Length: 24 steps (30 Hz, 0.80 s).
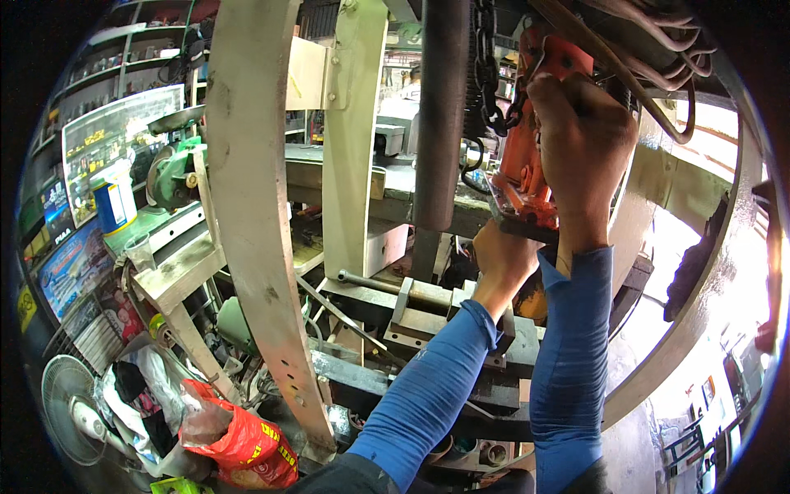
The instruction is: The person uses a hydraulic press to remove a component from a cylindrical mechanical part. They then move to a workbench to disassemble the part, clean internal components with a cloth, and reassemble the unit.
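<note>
An orange bottle jack (527, 148) stands in the upper right of the head view, inside a cream steel press frame (247, 206). Under its base, my left hand (504, 262) is closed at the lower edge, with most fingers hidden behind it. My right hand (586, 136) is up against the jack's right side, fingers curled in a fist. What those fingers pinch is hidden from this view. A dark chain (487, 74) hangs just left of the jack, and a coil spring runs behind it. Left of that is a thick dark steel cylinder (444, 123).
Below are a steel block fixture (424, 309) and a long bar. At left are a workbench with a green grinder (174, 177), a white-blue bucket (113, 202), a fan (78, 412) and a red bag (243, 445). Cables (658, 49) hang at upper right.
</note>
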Available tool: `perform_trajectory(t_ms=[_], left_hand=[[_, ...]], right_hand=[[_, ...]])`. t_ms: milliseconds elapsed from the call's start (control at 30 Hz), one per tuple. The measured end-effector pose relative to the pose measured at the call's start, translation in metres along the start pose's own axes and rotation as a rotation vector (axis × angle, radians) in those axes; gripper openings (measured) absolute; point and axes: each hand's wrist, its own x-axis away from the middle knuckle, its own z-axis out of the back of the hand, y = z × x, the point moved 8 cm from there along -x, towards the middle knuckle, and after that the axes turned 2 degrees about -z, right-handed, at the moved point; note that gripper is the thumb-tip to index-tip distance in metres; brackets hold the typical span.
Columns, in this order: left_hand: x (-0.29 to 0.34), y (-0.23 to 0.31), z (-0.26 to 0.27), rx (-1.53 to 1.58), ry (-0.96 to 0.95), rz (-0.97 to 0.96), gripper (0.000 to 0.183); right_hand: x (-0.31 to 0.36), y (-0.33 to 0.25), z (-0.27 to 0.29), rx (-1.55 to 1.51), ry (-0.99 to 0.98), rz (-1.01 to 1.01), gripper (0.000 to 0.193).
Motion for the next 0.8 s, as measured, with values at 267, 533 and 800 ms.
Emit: perform_trajectory(t_ms=[267,533,800], left_hand=[[-0.012,0.002,-0.005,-0.399,-0.068,-0.029,0.03],[-0.014,0.014,-0.011,-0.422,-0.021,-0.118,0.034],[-0.006,0.016,-0.007,-0.204,0.0,-0.105,0.026]], right_hand=[[-0.058,0.069,-0.035,0.123,-0.346,-0.141,0.022],[-0.076,0.093,-0.022,-0.296,-0.225,-0.11,0.025],[-0.051,0.076,-0.003,-0.007,-0.116,-0.159,0.023]])
